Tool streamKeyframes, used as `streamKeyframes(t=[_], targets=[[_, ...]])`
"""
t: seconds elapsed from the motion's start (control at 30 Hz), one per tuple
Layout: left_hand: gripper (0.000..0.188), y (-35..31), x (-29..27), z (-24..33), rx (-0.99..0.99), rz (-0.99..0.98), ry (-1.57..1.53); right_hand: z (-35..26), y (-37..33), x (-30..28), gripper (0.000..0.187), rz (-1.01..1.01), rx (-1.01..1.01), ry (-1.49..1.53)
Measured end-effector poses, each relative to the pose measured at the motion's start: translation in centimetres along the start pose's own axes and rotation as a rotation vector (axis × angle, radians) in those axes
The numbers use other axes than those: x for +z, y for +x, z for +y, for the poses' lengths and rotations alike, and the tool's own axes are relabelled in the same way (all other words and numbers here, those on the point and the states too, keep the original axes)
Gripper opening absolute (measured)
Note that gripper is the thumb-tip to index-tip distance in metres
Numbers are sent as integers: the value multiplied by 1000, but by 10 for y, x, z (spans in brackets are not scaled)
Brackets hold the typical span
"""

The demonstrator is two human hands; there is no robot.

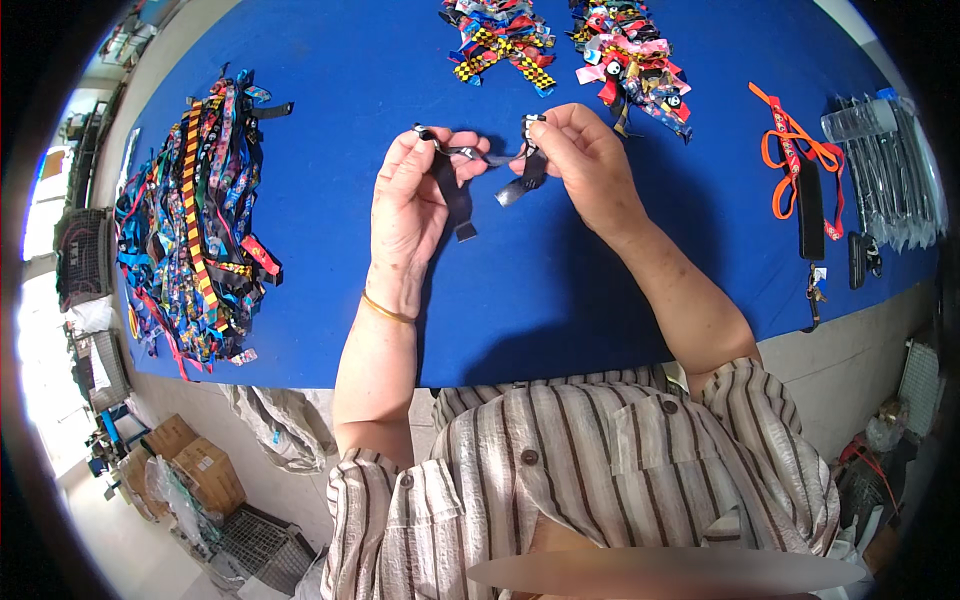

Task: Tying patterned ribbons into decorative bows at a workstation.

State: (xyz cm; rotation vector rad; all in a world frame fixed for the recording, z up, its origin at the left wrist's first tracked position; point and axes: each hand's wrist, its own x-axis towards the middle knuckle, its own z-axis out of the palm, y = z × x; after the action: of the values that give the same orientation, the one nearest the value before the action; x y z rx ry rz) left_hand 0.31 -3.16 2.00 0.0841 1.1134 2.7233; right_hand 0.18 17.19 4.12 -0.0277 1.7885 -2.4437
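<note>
Above the blue-covered table (560, 310), both my hands hold a short black strap (455, 195) with white print. My left hand (403, 200) pinches one part between thumb and forefinger, its other fingers curled loosely behind; a flat black end hangs below them. My right hand (585, 165) grips the other part between thumb and fingertips, and a second dark end dangles under it. Between the hands the strap runs as a narrow dark band, partly hidden by the left fingers. Whether it is one piece or two joined pieces I cannot tell.
A thick pile of colourful straps (205, 220) lies at the left. Two bundles of patterned ribbons (500, 45) are at the far edge. On the right are an orange and red lanyard (795, 160), clear plastic sleeves (885, 170) and a black clip (857, 260). Cardboard boxes (205, 470) stand on the floor.
</note>
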Motion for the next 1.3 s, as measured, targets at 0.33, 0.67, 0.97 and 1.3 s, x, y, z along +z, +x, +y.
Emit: streamKeyframes(t=[0.33,0.67,0.97,1.3], targets=[[21,-2,1,0,-31,-57,-38,10,3,-3,16,-54,32,-212],[14,-10,20,-1,-30,-49,243,1,-3,0,21,-194,96,-242],[18,-10,20,-1,-106,10,345,3,-3,-1,23,-221,77,-231],[18,-9,13,-2,-118,16,325,10,-6,4,14,-251,35,-191]])
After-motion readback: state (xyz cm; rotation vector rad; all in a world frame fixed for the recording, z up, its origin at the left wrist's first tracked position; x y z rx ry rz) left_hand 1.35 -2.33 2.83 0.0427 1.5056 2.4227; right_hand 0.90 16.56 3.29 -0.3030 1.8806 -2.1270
